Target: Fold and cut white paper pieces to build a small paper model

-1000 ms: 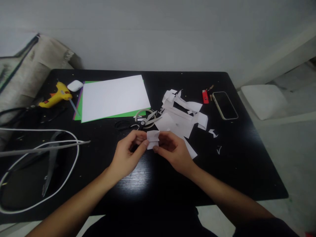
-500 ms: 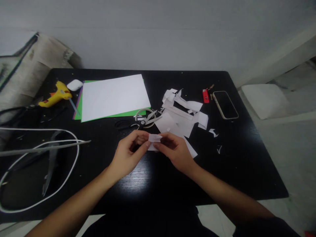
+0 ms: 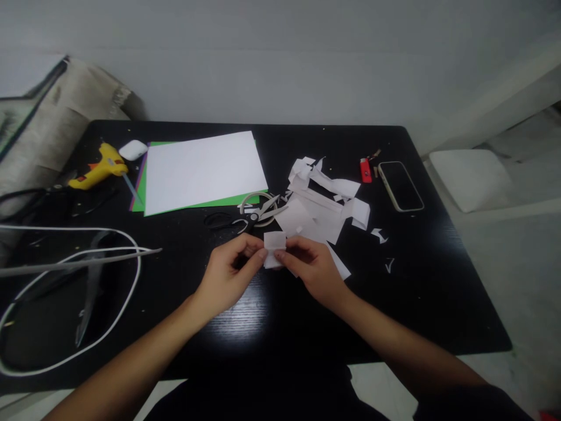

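While left hand point(image 3: 228, 278), right hand point(image 3: 314, 270) pinch paper point(image 3: 274, 243), scissors point(image 3: 252, 217), scraps point(image 3: 323, 200) beyond.

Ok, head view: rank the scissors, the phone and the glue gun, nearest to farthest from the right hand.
1. Scissors, just beyond the right hand, which pinches the paper piece; slightly to its left.
2. Phone, off to the back right.
3. Glue gun, far back-left corner.
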### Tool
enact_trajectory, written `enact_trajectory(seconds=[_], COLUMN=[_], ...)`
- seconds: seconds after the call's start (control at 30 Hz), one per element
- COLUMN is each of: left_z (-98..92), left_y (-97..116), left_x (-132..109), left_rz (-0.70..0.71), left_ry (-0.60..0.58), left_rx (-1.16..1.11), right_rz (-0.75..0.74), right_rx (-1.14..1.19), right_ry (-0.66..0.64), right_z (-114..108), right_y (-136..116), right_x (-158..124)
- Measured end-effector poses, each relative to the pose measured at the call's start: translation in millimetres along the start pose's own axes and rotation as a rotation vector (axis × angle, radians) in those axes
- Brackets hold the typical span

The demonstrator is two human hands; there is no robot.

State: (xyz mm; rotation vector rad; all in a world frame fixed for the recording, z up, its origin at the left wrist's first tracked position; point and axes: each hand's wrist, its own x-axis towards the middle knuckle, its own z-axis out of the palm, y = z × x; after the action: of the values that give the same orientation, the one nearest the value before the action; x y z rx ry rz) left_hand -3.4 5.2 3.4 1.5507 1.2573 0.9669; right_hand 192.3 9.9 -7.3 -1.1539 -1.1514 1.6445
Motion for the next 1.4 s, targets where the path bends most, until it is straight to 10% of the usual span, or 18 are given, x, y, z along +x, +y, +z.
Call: enact_trajectory(seconds=[1.4], left_z=[0.0], left_y=[0.3], left_x=[-1.6], left_rz=[-0.083], left_ry=[-0.138], left_rx=[-0.079], right_rz=[-0.140], right_rx=[-0.143], right_ry=[0.139], right_z=[1.5], right_y=[-6.1], right_x=[-4.3])
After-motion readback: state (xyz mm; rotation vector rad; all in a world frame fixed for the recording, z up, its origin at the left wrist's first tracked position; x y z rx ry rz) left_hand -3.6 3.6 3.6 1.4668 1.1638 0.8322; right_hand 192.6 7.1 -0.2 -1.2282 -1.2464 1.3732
